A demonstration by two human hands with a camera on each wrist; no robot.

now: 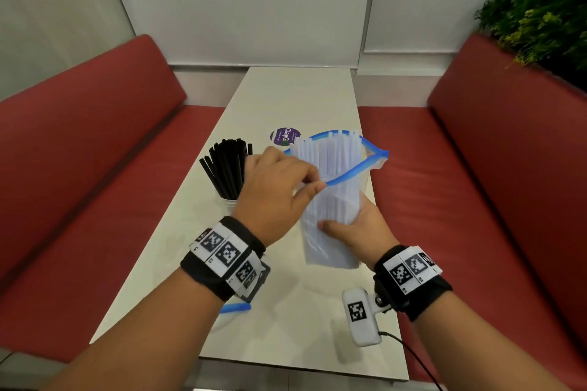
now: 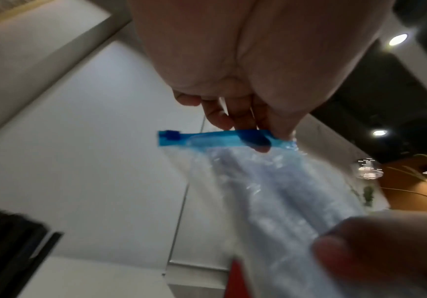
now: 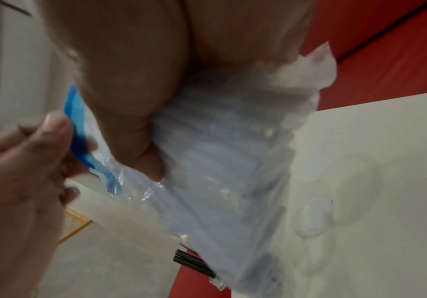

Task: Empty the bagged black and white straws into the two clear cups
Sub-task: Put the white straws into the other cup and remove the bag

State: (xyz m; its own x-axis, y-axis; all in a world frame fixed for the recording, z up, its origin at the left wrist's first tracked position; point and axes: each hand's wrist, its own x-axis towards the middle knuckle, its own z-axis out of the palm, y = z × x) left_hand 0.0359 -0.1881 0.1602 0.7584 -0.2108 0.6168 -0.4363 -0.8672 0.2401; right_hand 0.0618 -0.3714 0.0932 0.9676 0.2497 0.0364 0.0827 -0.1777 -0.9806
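Gripping one bag (image 1: 330,225) of white straws (image 1: 336,155), you're pinching its blue zip (image 1: 352,172) with your left hand (image 1: 273,187); your right hand (image 1: 362,232) is clasping its middle. One cup (image 1: 229,202) left of the bag is holding black straws (image 1: 227,168), its body mostly hidden.

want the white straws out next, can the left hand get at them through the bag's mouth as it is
Probably yes: the left hand pinches the blue zip edge, the bag gapes open, and the white straws stick out just beside its fingers.

Black straws (image 1: 227,168) stand in a cup (image 1: 229,202) on the table (image 1: 295,95); right of it, the bag (image 1: 333,232) holds white straws (image 1: 333,155); benches flank the table.
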